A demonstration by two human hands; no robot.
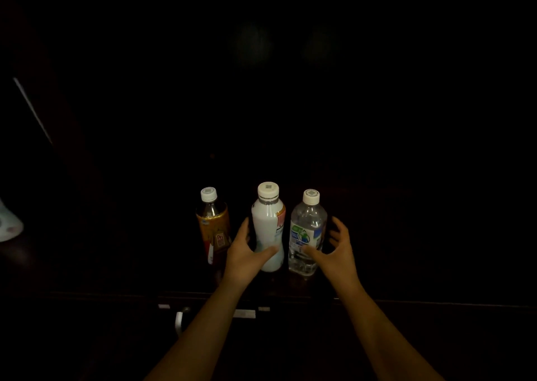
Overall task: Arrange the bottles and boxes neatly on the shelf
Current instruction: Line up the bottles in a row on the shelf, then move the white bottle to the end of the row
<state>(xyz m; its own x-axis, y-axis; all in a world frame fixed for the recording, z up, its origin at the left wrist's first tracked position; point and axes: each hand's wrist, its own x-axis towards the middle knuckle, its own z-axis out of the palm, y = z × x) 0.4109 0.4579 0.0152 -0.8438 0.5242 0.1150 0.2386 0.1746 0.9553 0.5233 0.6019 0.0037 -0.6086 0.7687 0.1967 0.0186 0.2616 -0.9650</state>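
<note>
Three upright bottles with white caps stand in a row on a dark shelf (377, 299): a brown tea bottle (213, 229) on the left, a white bottle (267, 229) in the middle and a clear water bottle (306, 235) on the right. My left hand (247, 252) cups the white bottle's lower left side, thumb across its front, with a dark gap between fingers and bottle. My right hand (337, 249) cups the water bottle from the right, thumb on its front, fingers spread and apart from it. No boxes are visible.
The scene is very dark. The shelf's front edge runs across below the bottles, with small pale labels (244, 313) and a pale hook or handle (178, 322) beneath it. A pale object (8, 226) sits at the far left edge.
</note>
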